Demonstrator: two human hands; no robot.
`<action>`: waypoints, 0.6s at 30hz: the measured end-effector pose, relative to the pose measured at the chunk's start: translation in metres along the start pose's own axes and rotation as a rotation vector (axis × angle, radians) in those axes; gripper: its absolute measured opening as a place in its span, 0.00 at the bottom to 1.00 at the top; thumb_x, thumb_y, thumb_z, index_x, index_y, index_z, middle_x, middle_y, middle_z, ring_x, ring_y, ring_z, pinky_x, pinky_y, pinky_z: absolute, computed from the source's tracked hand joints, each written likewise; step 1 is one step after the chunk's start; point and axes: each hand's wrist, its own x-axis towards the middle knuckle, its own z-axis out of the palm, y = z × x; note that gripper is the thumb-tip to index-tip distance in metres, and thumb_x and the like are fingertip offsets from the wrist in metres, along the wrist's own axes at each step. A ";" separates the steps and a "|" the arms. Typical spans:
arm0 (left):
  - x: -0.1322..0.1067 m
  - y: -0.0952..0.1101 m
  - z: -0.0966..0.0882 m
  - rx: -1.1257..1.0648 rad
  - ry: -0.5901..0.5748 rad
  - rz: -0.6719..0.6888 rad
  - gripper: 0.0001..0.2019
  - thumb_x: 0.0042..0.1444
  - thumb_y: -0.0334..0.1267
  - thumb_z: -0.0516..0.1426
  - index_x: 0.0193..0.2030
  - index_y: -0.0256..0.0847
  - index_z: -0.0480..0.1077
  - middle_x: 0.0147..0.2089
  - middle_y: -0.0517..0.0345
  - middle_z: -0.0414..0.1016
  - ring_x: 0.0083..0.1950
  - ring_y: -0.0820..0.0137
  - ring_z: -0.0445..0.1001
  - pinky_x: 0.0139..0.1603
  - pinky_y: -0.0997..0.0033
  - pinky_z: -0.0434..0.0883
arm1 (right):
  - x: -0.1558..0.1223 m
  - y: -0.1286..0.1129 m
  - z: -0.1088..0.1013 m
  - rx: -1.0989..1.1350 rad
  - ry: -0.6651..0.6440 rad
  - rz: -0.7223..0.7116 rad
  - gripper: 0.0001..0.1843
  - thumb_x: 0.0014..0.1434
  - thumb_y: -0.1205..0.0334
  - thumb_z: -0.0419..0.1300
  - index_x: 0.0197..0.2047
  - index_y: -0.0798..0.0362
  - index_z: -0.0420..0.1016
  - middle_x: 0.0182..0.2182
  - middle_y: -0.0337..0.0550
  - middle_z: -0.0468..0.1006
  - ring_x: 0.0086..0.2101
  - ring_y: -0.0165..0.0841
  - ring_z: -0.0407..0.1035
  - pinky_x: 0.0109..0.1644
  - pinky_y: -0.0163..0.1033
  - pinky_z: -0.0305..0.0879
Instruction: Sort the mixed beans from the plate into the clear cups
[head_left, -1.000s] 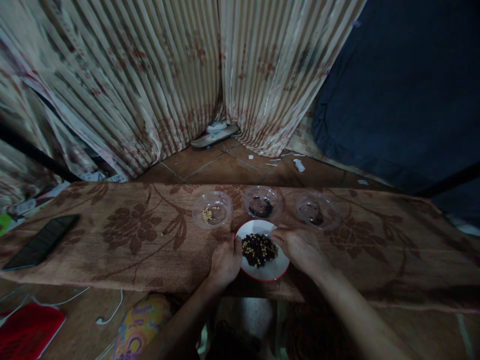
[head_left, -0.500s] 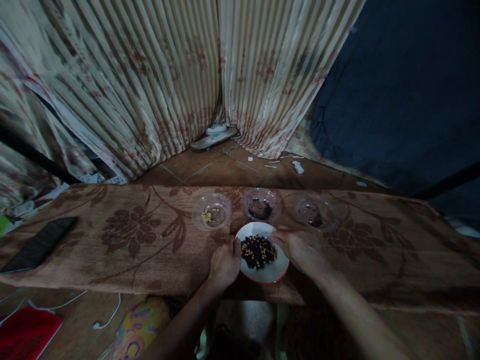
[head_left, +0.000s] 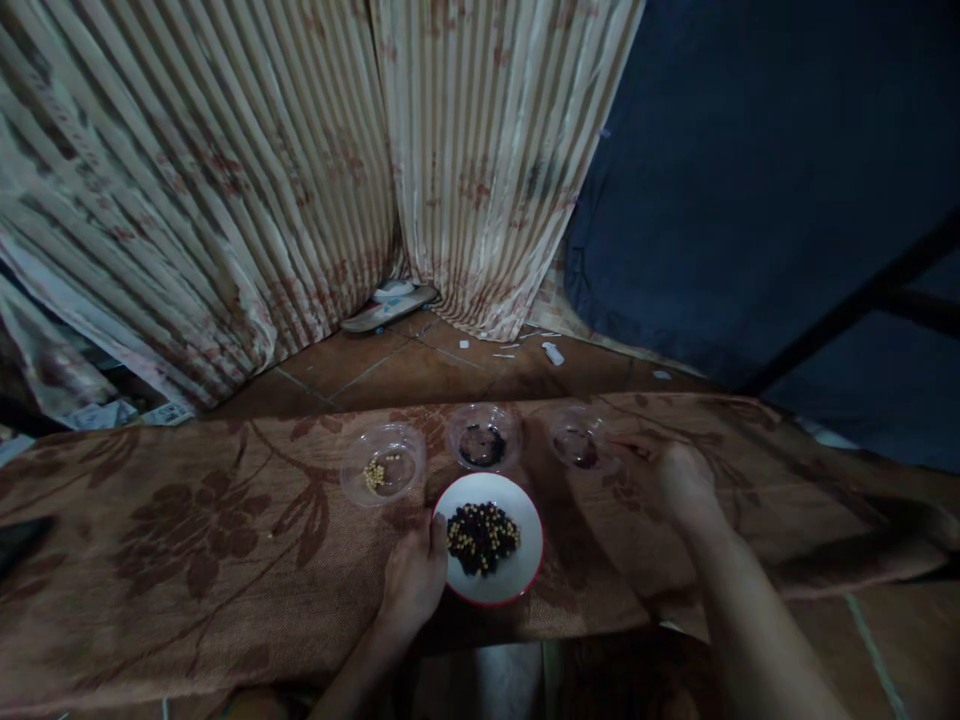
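- The white bowl (head_left: 529,535) with a red rim sits near the middle of the cloth-covered table (head_left: 322,585), close to the near edge.
- The left hand (head_left: 414,570) grips the bowl's left side, thumb over the rim.
- The right hand (head_left: 679,480) is to the right, well apart from the bowl, its fingers pointing left toward the right clear dish (head_left: 574,420). Blur hides whether they are closed, hold anything or touch that dish; I cannot tell.
- As to progress, the mixed pile (head_left: 482,538) in the bowl has dark and yellow pieces lying together, spread fairly evenly, so combining them looks well along.
- Not everything is in the bowl: a few yellow grains (head_left: 374,477) lie in the left clear dish (head_left: 405,470), and dark bits (head_left: 491,446) in the middle clear dish (head_left: 501,420).
- The right clear dish holds a little dark residue (head_left: 586,459). All three dishes stand in a row beyond the bowl.
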 end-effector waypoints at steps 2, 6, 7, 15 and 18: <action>0.001 -0.001 0.001 0.002 0.009 0.004 0.25 0.62 0.46 0.37 0.53 0.36 0.65 0.49 0.45 0.75 0.51 0.63 0.72 0.51 0.68 0.64 | 0.000 0.003 0.001 -0.036 0.013 0.036 0.15 0.56 0.52 0.54 0.39 0.45 0.79 0.32 0.44 0.81 0.30 0.38 0.72 0.31 0.38 0.62; 0.004 -0.003 0.003 0.002 -0.002 -0.004 0.26 0.62 0.47 0.37 0.53 0.34 0.65 0.48 0.43 0.75 0.51 0.61 0.72 0.51 0.65 0.64 | 0.001 -0.003 0.001 -0.011 0.036 0.046 0.13 0.56 0.54 0.55 0.38 0.46 0.79 0.32 0.44 0.81 0.32 0.37 0.73 0.33 0.37 0.63; 0.004 -0.003 0.003 -0.001 0.000 -0.003 0.26 0.62 0.47 0.36 0.54 0.34 0.65 0.48 0.42 0.75 0.51 0.61 0.72 0.51 0.65 0.64 | 0.000 -0.007 0.000 0.024 0.033 0.032 0.13 0.56 0.54 0.55 0.38 0.46 0.79 0.33 0.44 0.81 0.32 0.37 0.73 0.34 0.37 0.63; -0.002 0.001 0.001 0.008 0.004 -0.001 0.25 0.62 0.46 0.37 0.52 0.36 0.66 0.45 0.45 0.76 0.47 0.63 0.74 0.48 0.67 0.65 | -0.023 -0.062 0.011 0.362 -0.386 -0.388 0.12 0.58 0.57 0.53 0.38 0.47 0.78 0.34 0.39 0.80 0.33 0.32 0.72 0.35 0.34 0.63; -0.003 0.004 -0.002 -0.007 0.015 0.008 0.24 0.62 0.46 0.37 0.51 0.36 0.66 0.46 0.46 0.76 0.47 0.64 0.74 0.48 0.69 0.65 | -0.032 -0.079 0.017 0.303 -0.461 -0.515 0.13 0.60 0.58 0.51 0.36 0.48 0.78 0.33 0.39 0.79 0.33 0.32 0.71 0.37 0.34 0.60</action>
